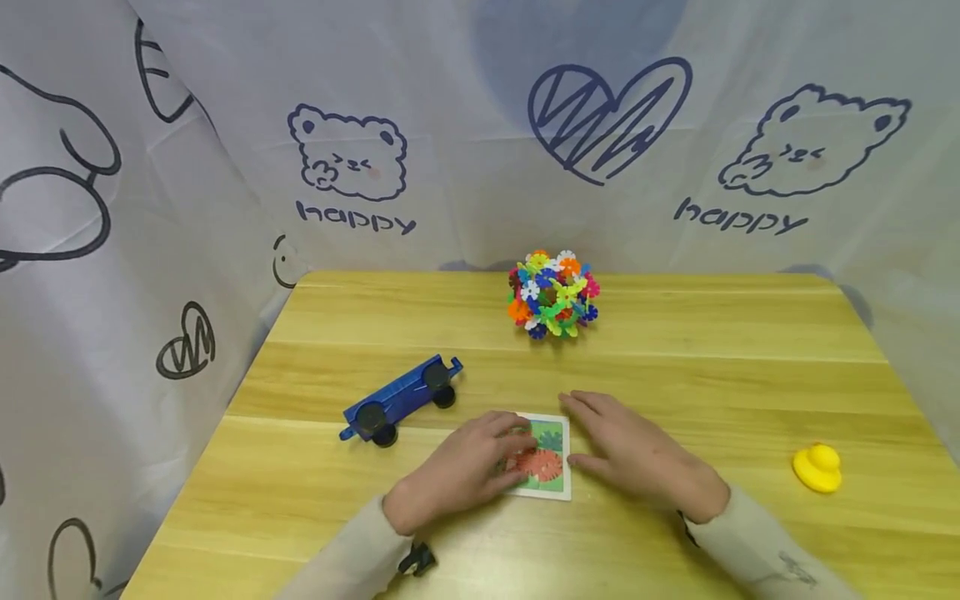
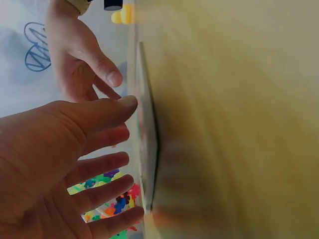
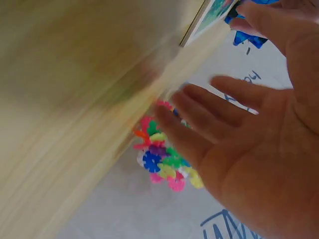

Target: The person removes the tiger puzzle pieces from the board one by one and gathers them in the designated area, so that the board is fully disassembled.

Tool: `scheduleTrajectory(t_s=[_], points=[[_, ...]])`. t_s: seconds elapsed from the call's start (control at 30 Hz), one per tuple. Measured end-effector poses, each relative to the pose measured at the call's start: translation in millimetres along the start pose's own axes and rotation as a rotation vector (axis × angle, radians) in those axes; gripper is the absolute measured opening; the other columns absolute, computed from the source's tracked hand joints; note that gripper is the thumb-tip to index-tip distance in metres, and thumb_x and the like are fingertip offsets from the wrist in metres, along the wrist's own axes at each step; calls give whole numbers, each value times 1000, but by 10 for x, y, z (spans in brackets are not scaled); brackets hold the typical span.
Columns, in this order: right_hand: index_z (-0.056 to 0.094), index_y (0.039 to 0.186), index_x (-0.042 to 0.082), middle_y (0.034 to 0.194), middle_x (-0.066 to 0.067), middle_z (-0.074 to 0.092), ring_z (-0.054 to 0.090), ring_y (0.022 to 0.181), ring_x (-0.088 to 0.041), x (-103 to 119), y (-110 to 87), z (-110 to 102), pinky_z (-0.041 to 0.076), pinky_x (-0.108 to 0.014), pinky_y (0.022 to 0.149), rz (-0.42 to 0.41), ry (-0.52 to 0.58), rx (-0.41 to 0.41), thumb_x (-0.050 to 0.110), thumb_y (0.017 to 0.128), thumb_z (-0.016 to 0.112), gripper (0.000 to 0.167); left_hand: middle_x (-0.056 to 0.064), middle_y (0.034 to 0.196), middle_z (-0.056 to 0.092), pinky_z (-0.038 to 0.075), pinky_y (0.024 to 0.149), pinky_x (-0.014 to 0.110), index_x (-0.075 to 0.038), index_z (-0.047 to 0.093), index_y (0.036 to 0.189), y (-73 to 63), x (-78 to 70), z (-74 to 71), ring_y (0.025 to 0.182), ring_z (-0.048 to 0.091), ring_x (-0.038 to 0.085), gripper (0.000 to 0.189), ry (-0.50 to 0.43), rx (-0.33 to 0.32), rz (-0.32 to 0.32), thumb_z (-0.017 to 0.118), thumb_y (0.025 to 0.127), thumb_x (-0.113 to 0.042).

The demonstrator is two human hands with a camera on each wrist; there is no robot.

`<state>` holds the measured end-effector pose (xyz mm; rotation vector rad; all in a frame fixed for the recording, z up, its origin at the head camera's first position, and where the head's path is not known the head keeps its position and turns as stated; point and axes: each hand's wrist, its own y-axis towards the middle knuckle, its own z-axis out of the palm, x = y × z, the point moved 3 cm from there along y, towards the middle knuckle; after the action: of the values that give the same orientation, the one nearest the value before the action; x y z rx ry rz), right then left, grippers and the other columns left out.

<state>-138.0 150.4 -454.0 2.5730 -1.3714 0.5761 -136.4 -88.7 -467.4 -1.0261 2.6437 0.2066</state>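
A flat square picture board (image 1: 550, 463) with a white border and a green and orange-red picture lies on the wooden table. My left hand (image 1: 467, 463) reaches over its left side, fingers spread and fairly straight. In the left wrist view, the fingertips come close to the board's thin edge (image 2: 148, 134); whether they touch it is unclear. Just right of the board, my right hand (image 1: 633, 450) hovers with extended fingers and nothing in its grasp. Its palm (image 3: 259, 149) faces the camera in the right wrist view, apart from the board (image 3: 209, 20).
Left of the board, a blue toy wagon (image 1: 401, 402) with black wheels lies tipped over. A colourful ball of flower-shaped pieces (image 1: 553, 296) stands at the table's back. A yellow rubber duck (image 1: 817, 467) sits at the right. White printed cloth (image 1: 480, 200) hangs behind the table.
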Motion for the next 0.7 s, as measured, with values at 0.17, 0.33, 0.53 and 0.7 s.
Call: scheduleTrajectory(t_s=[0.17,0.33,0.53,0.7], points=[[49,161,-1,164,-25,51,52,151,-44,31,3,70,47,-60,123,-13,-1,36,33,105,75,70,5,153,66,47,127,44,-16,74,143,5,-14,28,147,59,24,41,35,55,28,74,106,-35],[52,159,-2,165,-27,50,50,152,-47,50,24,113,45,-63,124,-7,-2,52,33,106,74,68,7,154,63,48,126,41,-15,73,144,12,-12,41,147,58,24,44,31,71,40,74,106,-37],[51,159,-3,165,-28,48,48,153,-48,73,46,129,44,-65,124,-7,-4,69,30,106,73,66,9,152,62,49,125,39,-12,73,141,22,-18,49,145,59,24,42,-11,88,56,76,105,-35],[50,159,-4,166,-29,47,48,153,-49,84,46,128,44,-67,123,-1,-3,79,30,106,73,67,9,155,62,46,128,42,-17,73,142,8,-14,68,148,57,26,39,-7,103,69,73,107,-34]])
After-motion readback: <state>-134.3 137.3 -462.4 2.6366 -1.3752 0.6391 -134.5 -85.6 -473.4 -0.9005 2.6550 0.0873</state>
